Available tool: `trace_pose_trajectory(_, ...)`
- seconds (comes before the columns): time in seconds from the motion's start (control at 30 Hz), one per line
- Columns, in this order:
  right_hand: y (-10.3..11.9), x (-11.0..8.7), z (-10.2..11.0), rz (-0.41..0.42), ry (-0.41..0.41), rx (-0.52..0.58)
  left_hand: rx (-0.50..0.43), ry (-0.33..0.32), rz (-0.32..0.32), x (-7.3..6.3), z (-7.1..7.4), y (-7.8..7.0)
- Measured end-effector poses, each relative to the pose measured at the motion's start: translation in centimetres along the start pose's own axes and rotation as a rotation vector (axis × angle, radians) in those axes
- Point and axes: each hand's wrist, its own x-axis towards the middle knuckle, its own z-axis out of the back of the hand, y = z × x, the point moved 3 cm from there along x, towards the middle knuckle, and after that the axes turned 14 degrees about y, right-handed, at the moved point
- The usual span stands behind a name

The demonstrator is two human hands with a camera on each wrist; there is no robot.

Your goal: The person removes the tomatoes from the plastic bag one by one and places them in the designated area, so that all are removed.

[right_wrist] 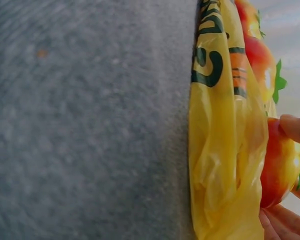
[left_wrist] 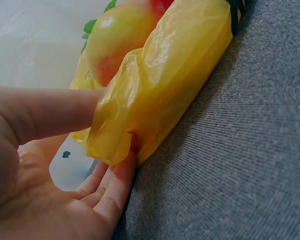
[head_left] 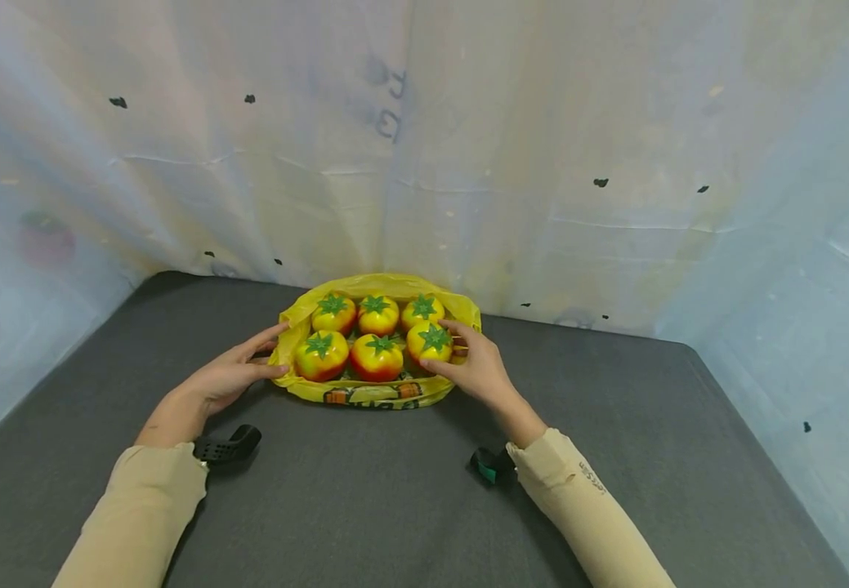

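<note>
We see one yellow bag [head_left: 387, 283] on the dark grey table [head_left: 365, 490], toward its 12 o'clock, close to the pale sheet [head_left: 483, 163] behind. Inside the bag we count six tomatoes [head_left: 376, 359], red and yellow with green tops, lying at 2, 4, 6, 8, 10 and 12 o'clock. At 9 o'clock of the bag, the left hand [head_left: 231, 374] holds the bag's edge between the thumb and the fingers; in the left wrist view, we notice that the plastic hides their tips partly. At 3 o'clock, the right hand [head_left: 479, 371] pinches the 4 o'clock tomato [head_left: 424, 345], which sits in the bag between its thumb and fingers. On the bag's side at 6 o'clock, we see dark letters [right_wrist: 218, 67]. Both arms wear beige sleeves [head_left: 133, 510], and a black strap [head_left: 229, 447] is at the left wrist.
</note>
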Motion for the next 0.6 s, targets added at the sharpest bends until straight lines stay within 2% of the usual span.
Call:
trace_pose_trajectory(0.33, 0.4, -0.7, 1.3, 0.001, -0.021, 0.005, -0.007, 0.013, 0.003, 0.0, -0.1, 0.0)
trace_pose_trajectory(0.6, 0.4, -1.3, 3.0, -0.035, -0.055, -0.007, -0.004, 0.015, -0.002, 0.0, 0.0, 0.0)
